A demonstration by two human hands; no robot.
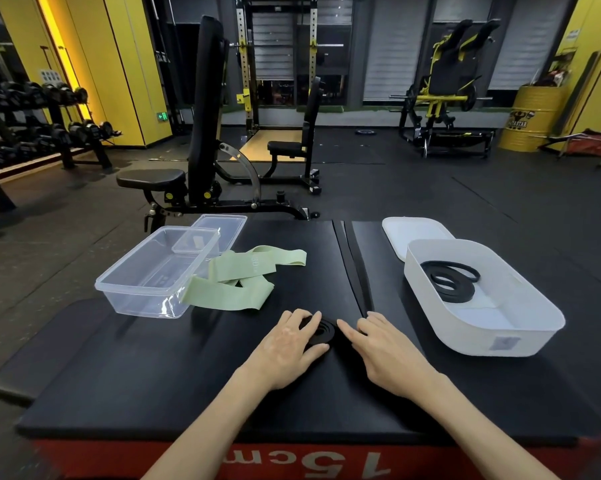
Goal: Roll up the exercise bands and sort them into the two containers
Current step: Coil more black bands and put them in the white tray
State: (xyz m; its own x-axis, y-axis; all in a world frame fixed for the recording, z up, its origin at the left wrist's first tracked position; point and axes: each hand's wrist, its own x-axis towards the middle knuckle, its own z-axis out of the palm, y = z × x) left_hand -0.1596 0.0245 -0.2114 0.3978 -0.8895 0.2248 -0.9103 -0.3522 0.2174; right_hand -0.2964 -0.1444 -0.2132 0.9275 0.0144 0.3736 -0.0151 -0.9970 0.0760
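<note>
A: Where is the band being rolled?

B: The flat black rubber band coil (321,329) lies on the black padded table (153,375), centred toward the near edge. The left hand (288,344) rests on it, fingers spread over the coil; the right hand (385,351) lies just beside it, fingers extended, index fingertip touching the coil's rim

A: And the remaining items?

B: A loose pale green fabric band (243,278) lies unrolled beside the clear rectangular plastic container (143,289) toward the far left corner, its clear lid (223,225) behind. The white oval plastic container (521,327) at the right edge holds a coiled black band (448,278); its white lid (410,233) sits behind
</note>
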